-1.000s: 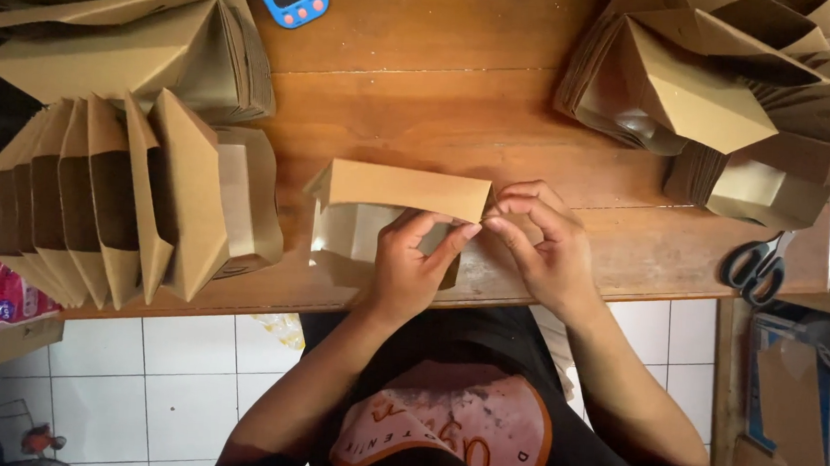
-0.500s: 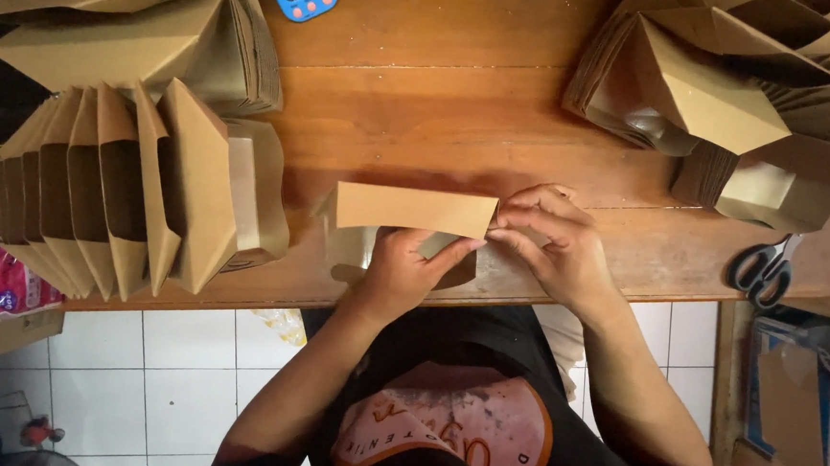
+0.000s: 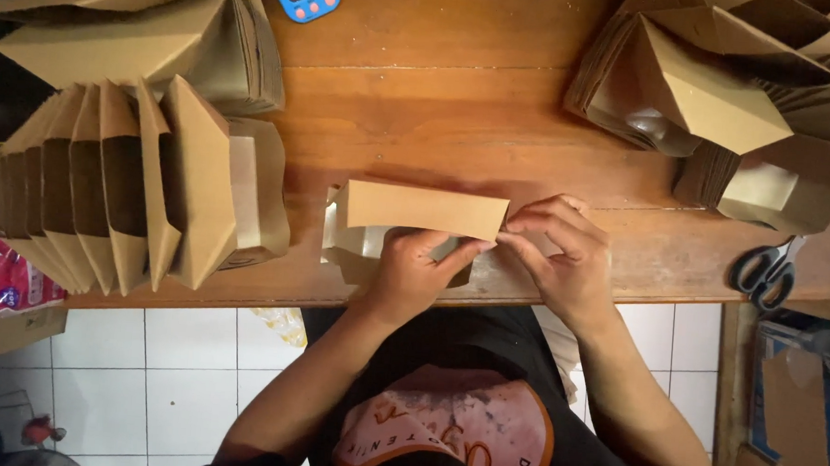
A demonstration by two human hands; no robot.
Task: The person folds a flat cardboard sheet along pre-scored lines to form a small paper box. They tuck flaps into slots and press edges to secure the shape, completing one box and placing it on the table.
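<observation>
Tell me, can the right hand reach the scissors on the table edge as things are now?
Probably yes. The scissors lie on bare table beside the right hand, with nothing between them. But that hand, with the left hand, is holding the brown paper box, so it must release first.

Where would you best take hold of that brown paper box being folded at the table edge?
Hold the brown paper box by the ends of its raised top flap, coming from the near edge of the wooden table. The flap is long and stiff. The left hand and right hand already pinch it there.
</observation>
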